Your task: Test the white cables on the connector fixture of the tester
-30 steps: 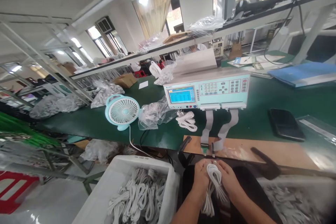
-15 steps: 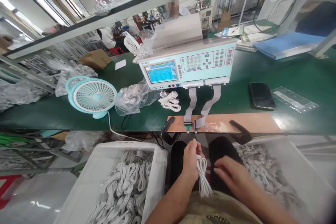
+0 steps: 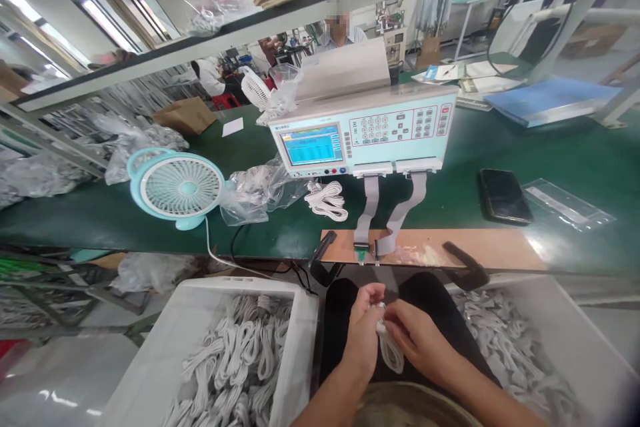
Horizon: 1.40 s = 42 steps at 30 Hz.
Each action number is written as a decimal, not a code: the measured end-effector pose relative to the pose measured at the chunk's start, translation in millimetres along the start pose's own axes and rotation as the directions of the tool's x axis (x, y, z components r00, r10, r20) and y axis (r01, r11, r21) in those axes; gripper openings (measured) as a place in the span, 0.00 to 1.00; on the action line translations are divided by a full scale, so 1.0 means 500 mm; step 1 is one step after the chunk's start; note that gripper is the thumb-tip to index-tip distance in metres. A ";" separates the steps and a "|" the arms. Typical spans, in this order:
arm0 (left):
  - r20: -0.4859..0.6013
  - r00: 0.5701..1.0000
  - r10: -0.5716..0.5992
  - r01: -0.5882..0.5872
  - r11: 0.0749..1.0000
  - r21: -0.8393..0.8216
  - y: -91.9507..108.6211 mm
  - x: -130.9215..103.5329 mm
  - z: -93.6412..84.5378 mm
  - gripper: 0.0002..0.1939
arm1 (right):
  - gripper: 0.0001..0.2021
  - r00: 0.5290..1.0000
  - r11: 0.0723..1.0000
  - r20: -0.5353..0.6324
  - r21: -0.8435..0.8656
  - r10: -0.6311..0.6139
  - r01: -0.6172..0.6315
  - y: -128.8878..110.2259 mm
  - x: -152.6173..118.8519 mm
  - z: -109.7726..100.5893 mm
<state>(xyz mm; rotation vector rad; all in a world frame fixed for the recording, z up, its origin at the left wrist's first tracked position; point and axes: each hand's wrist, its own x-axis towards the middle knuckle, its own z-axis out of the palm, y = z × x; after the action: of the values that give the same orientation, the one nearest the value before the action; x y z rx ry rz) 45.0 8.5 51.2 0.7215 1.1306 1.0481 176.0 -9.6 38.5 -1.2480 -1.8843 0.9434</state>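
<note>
Over my lap, a coiled white cable bundle (image 3: 391, 351) hangs between my two hands. My left hand (image 3: 364, 327) is closed around its upper end. My right hand (image 3: 413, 333) is closed on the same bundle from the other side, its fingertips meeting the left hand's near the top. The cable ends inside the fingers are mostly hidden. Just beyond my hands, two grey ribbon cables (image 3: 367, 210) run down from the tester (image 3: 365, 130) to small connectors (image 3: 363, 253) at the front edge of a copper-coloured board (image 3: 490, 247).
White bins of coiled cables stand on my left (image 3: 300, 320) and right (image 3: 565, 320). Black clamps (image 3: 323, 259) grip the board. A turquoise fan (image 3: 177, 187), a loose white cable coil (image 3: 326, 200) and a phone (image 3: 506, 196) lie on the green table (image 3: 270, 237). A person sits beyond the tester.
My right hand has come in from the right and taken hold of the cable bundle beside my left hand. The view has shifted slightly, and the tester's screen display has changed.
</note>
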 end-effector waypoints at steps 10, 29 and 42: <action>-0.038 0.986 0.161 -0.151 0.971 0.184 0.009 0.017 -0.014 0.12 | 0.06 0.994 0.988 -0.003 -0.104 -0.111 0.110 -0.011 0.027 0.024; 0.114 0.988 -0.104 0.084 0.982 0.169 0.028 0.109 -0.076 0.08 | 0.07 0.979 0.988 -0.197 -0.127 0.058 -0.084 0.053 0.087 0.023; 0.028 0.997 -0.072 0.074 0.995 -0.070 -0.003 0.102 -0.064 0.15 | 0.11 0.911 0.892 -0.250 0.401 0.328 -0.211 0.066 0.109 0.035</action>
<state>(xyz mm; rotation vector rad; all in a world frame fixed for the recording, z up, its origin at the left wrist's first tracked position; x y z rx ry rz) 18.6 53.9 22.1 0.6314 1.0850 1.0099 159.2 47.3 9.2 -1.3573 -1.2366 1.1094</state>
